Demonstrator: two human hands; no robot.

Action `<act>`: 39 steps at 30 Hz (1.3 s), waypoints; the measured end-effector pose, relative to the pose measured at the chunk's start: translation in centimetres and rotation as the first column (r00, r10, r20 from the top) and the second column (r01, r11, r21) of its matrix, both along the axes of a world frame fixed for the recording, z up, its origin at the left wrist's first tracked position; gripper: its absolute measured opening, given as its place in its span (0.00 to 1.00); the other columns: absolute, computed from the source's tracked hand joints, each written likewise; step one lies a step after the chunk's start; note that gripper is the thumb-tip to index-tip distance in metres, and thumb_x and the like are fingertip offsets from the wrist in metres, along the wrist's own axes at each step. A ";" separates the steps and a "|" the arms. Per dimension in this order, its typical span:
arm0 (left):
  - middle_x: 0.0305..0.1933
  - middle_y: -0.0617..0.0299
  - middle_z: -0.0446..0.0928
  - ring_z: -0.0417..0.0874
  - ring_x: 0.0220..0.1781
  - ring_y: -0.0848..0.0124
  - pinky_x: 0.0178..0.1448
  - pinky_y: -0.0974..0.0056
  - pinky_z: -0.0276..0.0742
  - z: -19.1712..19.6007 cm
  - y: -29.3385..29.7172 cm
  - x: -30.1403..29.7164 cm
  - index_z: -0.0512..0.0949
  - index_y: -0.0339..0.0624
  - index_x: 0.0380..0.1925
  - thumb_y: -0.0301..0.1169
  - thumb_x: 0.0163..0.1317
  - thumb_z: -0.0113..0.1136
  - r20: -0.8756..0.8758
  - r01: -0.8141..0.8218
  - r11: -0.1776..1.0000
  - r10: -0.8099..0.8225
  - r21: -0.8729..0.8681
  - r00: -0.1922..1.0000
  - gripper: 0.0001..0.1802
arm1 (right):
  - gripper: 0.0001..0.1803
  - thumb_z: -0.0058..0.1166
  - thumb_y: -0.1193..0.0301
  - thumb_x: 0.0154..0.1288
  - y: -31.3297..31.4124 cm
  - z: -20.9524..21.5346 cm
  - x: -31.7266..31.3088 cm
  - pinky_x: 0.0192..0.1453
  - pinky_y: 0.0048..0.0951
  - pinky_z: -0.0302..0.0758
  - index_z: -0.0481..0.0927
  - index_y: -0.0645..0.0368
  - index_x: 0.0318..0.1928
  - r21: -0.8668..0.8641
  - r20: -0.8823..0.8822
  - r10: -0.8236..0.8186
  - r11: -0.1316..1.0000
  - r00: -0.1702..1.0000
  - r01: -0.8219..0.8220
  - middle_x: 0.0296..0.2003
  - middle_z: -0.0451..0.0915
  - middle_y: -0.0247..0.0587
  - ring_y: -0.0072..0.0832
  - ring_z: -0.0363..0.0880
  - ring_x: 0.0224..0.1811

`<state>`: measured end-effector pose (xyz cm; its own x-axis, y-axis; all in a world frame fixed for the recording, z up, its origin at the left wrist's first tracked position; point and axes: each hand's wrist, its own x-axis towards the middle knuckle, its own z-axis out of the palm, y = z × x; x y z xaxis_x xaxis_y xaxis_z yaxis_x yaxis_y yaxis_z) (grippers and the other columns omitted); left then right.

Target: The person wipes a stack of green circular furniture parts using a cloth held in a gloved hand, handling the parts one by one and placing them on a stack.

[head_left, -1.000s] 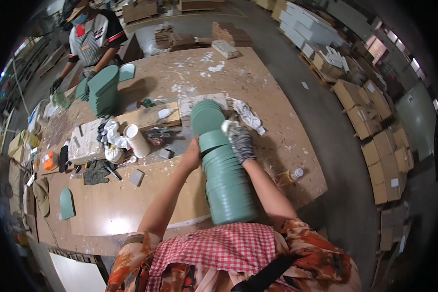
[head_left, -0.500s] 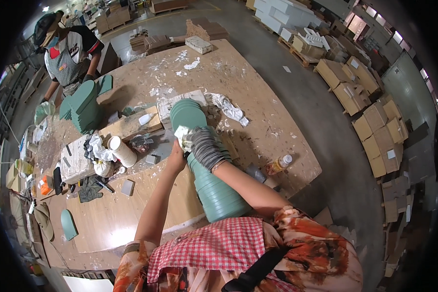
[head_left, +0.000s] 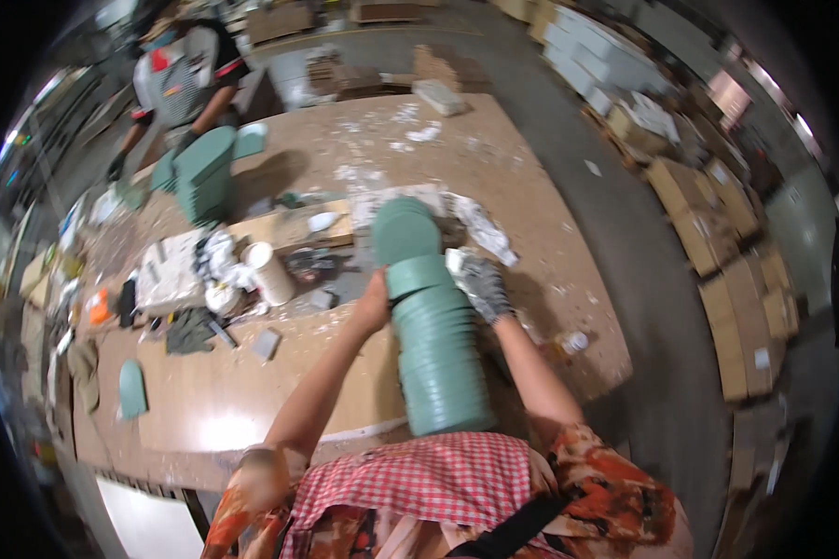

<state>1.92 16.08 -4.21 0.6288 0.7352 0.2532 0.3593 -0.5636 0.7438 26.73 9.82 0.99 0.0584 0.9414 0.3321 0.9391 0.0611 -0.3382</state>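
Fingers: both hands, left hand (head_left: 375,303) and gloved right hand (head_left: 483,287), clasp green slab stack (head_left: 435,349) | white cup (head_left: 268,272) left | second stack (head_left: 205,172) beyond

Stack of arch-shaped slabs (head_left: 435,349): sage green, plain. Second stack (head_left: 205,175) at far end: same green. Single slab (head_left: 131,389) at near left: same green. Right hand (head_left: 480,284): grey-and-white speckled glove. Left hand (head_left: 375,303): bare. Surface (head_left: 252,401): tan board, white plaster-like splashes. Apron (head_left: 419,484): red-and-white check. Sleeves (head_left: 615,484): orange with dark floral print. Cylinder (head_left: 268,272): white. Boxes (head_left: 718,242) along floor: brown cardboard. Other person's top (head_left: 182,79): grey with red patch.
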 end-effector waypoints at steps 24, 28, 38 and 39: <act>0.64 0.40 0.60 0.60 0.67 0.48 0.69 0.57 0.57 3.9 -1.0 1.4 0.51 0.36 0.66 0.17 0.51 0.52 0.159 0.120 0.964 -0.083 -0.235 0.984 0.40 | 0.28 0.40 0.62 0.64 0.3 6.1 -8.2 0.72 0.47 0.48 0.64 0.53 0.65 -0.190 0.139 0.133 0.976 0.981 -0.105 0.68 0.55 0.50 0.45 0.50 0.71; 0.59 0.39 0.62 0.65 0.62 0.44 0.64 0.56 0.64 0.9 -0.3 0.3 0.48 0.35 0.65 0.18 0.48 0.58 -0.045 -0.003 0.993 0.009 0.119 0.999 0.44 | 0.30 0.36 0.58 0.69 1.4 5.4 -6.9 0.73 0.42 0.46 0.58 0.57 0.67 -0.166 -0.128 0.002 0.986 0.992 -0.024 0.68 0.53 0.55 0.47 0.49 0.71; 0.63 0.37 0.57 0.60 0.66 0.44 0.67 0.56 0.61 0.7 -0.5 1.1 0.45 0.30 0.65 0.18 0.50 0.58 -0.080 0.030 0.991 -0.019 0.134 0.997 0.44 | 0.23 0.34 0.63 0.72 3.7 -3.6 0.9 0.64 0.31 0.62 0.64 0.60 0.63 -0.187 -0.927 -0.110 0.964 0.359 -0.189 0.56 0.68 0.46 0.34 0.67 0.57; 0.66 0.36 0.54 0.58 0.67 0.43 0.69 0.56 0.58 0.8 -0.3 1.1 0.43 0.30 0.66 0.19 0.50 0.57 -0.105 0.038 0.997 -0.031 0.062 0.994 0.45 | 0.24 0.34 0.62 0.72 3.8 -3.4 0.9 0.65 0.32 0.61 0.63 0.61 0.63 -0.221 -0.904 -0.135 0.960 0.406 -0.173 0.57 0.68 0.48 0.35 0.66 0.58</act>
